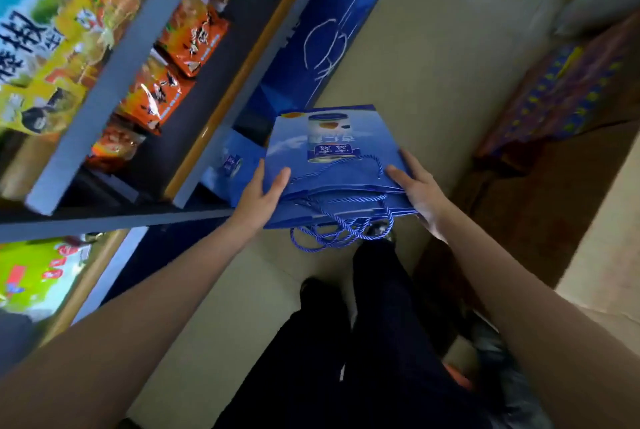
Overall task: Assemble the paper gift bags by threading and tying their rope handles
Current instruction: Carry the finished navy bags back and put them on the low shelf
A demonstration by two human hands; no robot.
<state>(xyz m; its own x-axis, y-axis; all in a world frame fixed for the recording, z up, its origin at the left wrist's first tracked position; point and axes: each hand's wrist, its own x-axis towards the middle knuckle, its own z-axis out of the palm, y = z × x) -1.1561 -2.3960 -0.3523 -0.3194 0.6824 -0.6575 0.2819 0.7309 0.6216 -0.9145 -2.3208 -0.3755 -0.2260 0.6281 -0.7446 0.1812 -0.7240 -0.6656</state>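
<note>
A flat stack of blue paper gift bags (332,151) with a printed can picture is held out in front of me, above the floor. My left hand (265,198) grips the stack's left edge and my right hand (420,191) grips its right edge. Blue rope handles (341,227) hang in loops from the near edge of the stack. More blue bags (311,54) with a white cord lying on them stand on the floor by the shelf.
A grey shelf unit (114,109) full of bright snack packets runs along the left. Brown cardboard boxes (540,186) and a patterned box (561,96) stand on the right. Beige tiled floor (433,47) lies between. My dark-trousered legs (374,324) are below.
</note>
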